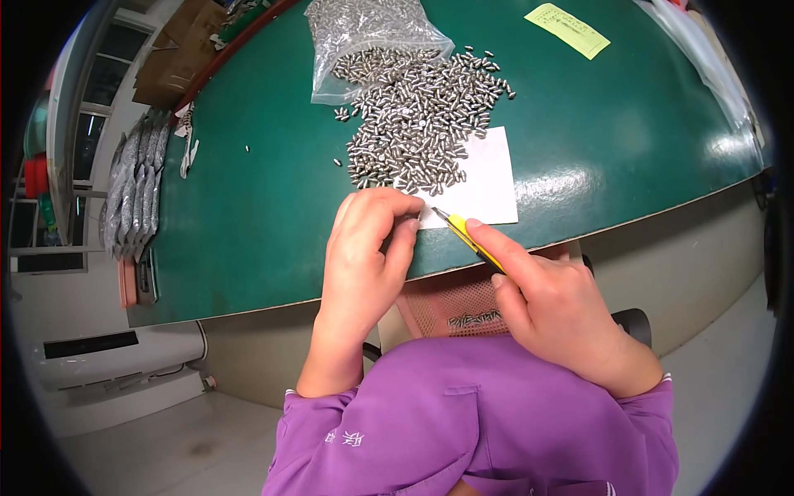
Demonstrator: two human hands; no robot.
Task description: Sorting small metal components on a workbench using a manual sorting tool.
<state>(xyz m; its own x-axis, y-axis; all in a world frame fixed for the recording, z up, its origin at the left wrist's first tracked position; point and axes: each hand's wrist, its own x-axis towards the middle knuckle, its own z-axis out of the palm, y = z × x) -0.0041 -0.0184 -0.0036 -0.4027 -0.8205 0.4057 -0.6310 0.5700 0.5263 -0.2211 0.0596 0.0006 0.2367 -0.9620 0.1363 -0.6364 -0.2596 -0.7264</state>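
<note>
A heap of small silver metal pins with tapered ends (413,124) spills from a clear plastic bag (368,21) onto the green table. Under the near side of the heap lies a white sheet of paper (492,174). My right hand (558,302) grips a slim yellow and black utility knife (467,234), its tip pointing to the far left, over the paper. At the heap's near edge is my left hand (368,248), thumb and fingers curled together close to the knife tip. Whatever those fingers pinch is too small or hidden to make out.
Below the table edge, a pink mesh basket (430,306) holds several metal pieces. Stacked filled plastic bags (132,186) stand at the table's left edge. A yellow paper slip (568,30) lies at the far right. Cardboard boxes (178,54) sit beyond the left edge.
</note>
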